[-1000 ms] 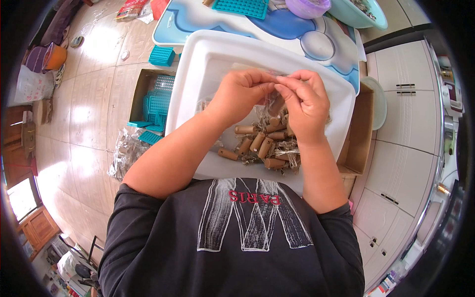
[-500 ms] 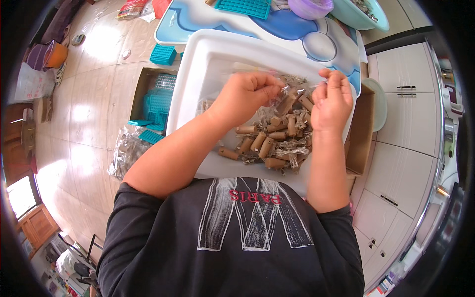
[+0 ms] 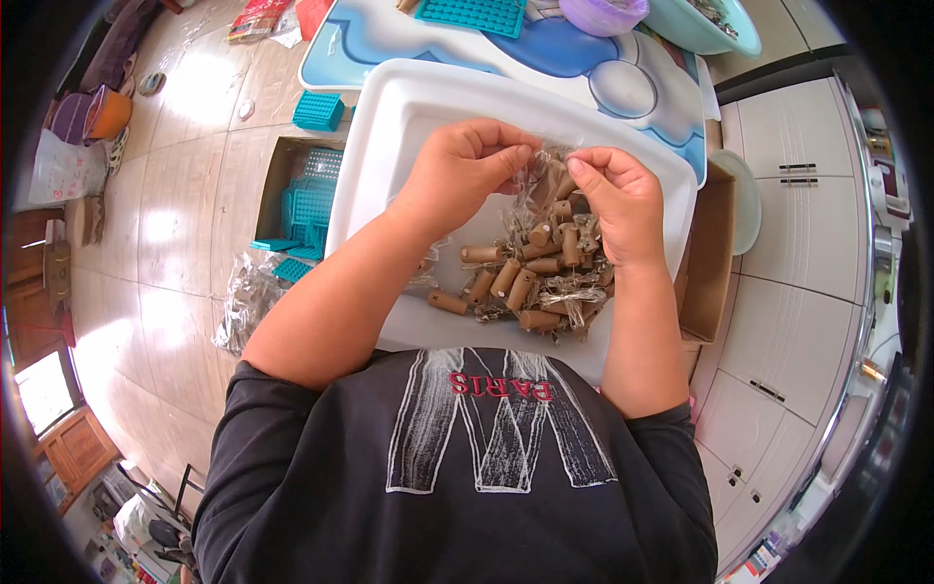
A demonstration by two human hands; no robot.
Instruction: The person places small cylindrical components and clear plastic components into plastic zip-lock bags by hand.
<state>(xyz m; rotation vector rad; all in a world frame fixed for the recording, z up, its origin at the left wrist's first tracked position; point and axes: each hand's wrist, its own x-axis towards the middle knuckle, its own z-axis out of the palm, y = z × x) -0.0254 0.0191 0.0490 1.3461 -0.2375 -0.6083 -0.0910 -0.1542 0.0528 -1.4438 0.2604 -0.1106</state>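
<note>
Over a white plastic tub, my left hand pinches the edge of a clear plastic bag between thumb and fingers. My right hand is closed at the bag's other side, thumb against forefinger. The bag hangs between the two hands, and a brown shape shows through or behind it. Beneath them lies a pile of brown cork-like cylinders with thin bundled wires, some apparently attached. My left forearm hides part of the tub's left side.
The tub rests against a blue-and-white patterned table. A teal grid tray, a purple bowl and a pale green basin are on it. To the left, a cardboard box holds teal trays, beside a clear bag. Another cardboard box stands right.
My right hand has come in leftward to the bag beside my left hand, its thumb and forefinger now together there. My left hand has shifted slightly left and away from me.
</note>
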